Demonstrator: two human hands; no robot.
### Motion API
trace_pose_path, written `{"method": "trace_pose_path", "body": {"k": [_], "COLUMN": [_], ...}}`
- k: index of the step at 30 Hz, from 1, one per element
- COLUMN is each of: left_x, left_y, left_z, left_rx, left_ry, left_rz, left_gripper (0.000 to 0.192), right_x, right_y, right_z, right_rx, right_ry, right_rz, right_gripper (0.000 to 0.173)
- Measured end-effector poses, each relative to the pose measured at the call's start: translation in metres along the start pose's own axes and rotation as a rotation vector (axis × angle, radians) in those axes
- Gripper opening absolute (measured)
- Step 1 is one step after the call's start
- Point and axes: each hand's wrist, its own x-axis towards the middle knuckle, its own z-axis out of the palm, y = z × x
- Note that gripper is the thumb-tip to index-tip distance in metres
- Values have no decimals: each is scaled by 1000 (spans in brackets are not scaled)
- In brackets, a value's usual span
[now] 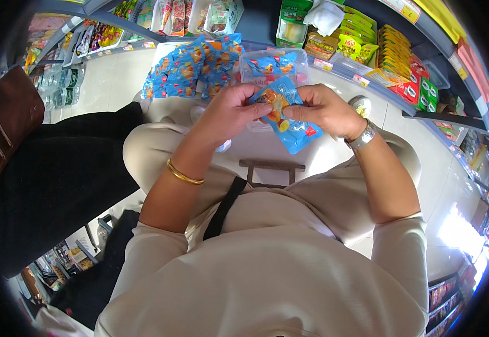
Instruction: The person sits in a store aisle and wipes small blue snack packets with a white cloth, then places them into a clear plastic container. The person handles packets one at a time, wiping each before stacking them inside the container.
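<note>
Both of my hands grip one blue snack packet (294, 139) with a food picture on it, tilted in front of my knees. My left hand (237, 107) pinches its upper left edge, thumb across the front. On the opposite edge, my right hand (326, 107) presses its thumb near the middle. Just beyond the packet stands a clear plastic tub (303, 59) with similar blue packets (265, 65) inside. Left of the tub lies a heap of the same blue packets (181, 67). The lower part of the tub is partly hidden by my hands and the held packet.
Shelves with price tags (323, 65) curve around the front, holding green packs (356, 46), yellow packs (394, 50) and white bins (229, 29). A wooden stool (272, 163) shows between my legs. A person in black clothing (67, 177) is close on my left. Bottled water packs (61, 86) sit on the floor.
</note>
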Motion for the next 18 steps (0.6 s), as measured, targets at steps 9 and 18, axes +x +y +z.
{"method": "trace_pose_path", "body": {"k": [9,18], "left_x": [11,6], "left_y": [-17,-35], "left_z": [-12,-7], "left_rx": [-221,-502], "left_ry": [119,259], "left_rz": [-84,43], "left_gripper": [20,21], "right_x": [7,10], "right_y": [5,8], "right_z": [-24,-20], "right_rx": [-15,-78], "right_ry": [342,217], "right_rz": [43,61], "right_gripper": [54,34]}}
